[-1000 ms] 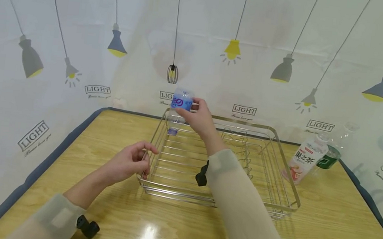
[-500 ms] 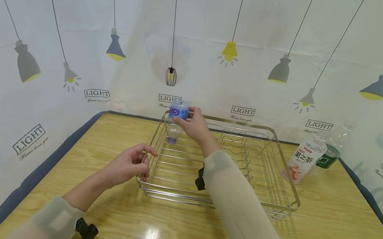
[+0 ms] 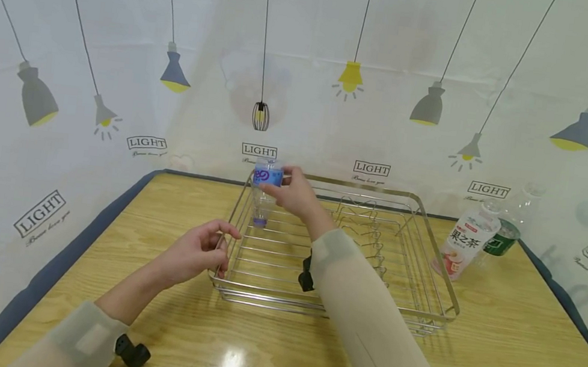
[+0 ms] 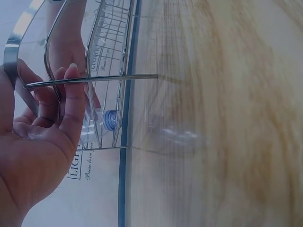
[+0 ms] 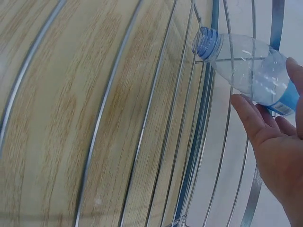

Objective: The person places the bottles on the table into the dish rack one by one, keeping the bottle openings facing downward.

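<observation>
In the head view, my right hand [image 3: 297, 195] holds a clear plastic bottle [image 3: 263, 204] upside down inside the back left corner of a metal wire dish rack [image 3: 331, 312]. Fingers and thumb are on its blue label, and its blue threaded neck [image 5: 207, 43] points down close to the rack's wires. Whether the neck touches them I cannot tell. At the rack's left side, my left hand [image 3: 197, 254] grips the frame, its fingers [image 4: 73, 101] curled among the wires in the left wrist view.
Outside the rack's right side stand a fruit tea bottle [image 3: 466, 242] with a white and pink label and a clear bottle with a green label [image 3: 502, 237]. Wavy wire dividers [image 3: 374, 241] run through the rack. A wood-grain table [image 3: 189, 341] lies beneath, with a lamp-print cloth [image 3: 313, 107] behind.
The right hand has lowered the upturned bottle into the rack's back left corner and slightly left. The left hand stays at the rack's left side.
</observation>
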Tool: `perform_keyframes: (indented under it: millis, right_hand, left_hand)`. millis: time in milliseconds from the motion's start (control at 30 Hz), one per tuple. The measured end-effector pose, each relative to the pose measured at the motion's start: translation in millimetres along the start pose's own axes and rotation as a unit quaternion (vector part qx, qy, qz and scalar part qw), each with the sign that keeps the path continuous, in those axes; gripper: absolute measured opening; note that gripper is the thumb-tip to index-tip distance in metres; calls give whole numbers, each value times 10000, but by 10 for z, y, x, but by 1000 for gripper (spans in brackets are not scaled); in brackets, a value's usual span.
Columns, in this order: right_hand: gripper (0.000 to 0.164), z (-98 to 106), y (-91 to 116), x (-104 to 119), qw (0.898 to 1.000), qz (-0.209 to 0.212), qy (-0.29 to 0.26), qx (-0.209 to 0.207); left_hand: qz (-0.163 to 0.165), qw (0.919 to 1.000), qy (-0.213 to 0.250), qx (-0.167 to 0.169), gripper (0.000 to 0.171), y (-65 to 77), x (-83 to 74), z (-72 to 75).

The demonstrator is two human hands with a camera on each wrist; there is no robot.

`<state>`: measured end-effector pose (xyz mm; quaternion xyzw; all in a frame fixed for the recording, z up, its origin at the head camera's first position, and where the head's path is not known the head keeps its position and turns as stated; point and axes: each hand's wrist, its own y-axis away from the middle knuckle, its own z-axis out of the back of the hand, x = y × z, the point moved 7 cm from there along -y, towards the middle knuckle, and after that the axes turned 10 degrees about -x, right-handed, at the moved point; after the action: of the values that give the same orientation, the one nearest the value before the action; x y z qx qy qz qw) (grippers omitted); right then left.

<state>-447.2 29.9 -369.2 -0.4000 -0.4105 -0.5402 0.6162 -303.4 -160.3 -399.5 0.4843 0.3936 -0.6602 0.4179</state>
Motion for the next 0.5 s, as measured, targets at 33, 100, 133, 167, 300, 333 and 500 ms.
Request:
perform_keyframes:
  millis: [33, 100, 133, 167, 300, 333, 500]
  right_hand:
    - [83, -2, 3, -3, 10000, -24, 43, 23]
    - [83, -5, 5, -10, 9999, -42, 156, 53]
    - [83, -6, 8, -12, 9998, -50, 207, 66]
    - [83, -6, 8, -14, 9996, -55, 258, 78]
    - [83, -8, 2, -28, 9993, -95, 356, 105]
    - [83, -7, 4, -28, 9993, -108, 352, 104]
    - [84, 17, 15, -21, 9992, -145, 361, 47]
  left_hand:
    - [6, 10000, 9, 0, 49, 0, -1, -1]
    - [22, 10000, -7, -10, 49, 0, -4, -1]
    - [28, 10000, -21, -19, 50, 0, -6, 0]
    - [33, 10000, -35, -26, 50, 1, -7, 2]
    - [36, 10000, -76, -44, 49, 0, -13, 6]
    - [32, 9999, -84, -45, 50, 1, -14, 6]
    - [26, 9999, -96, -60, 50, 7, -18, 7]
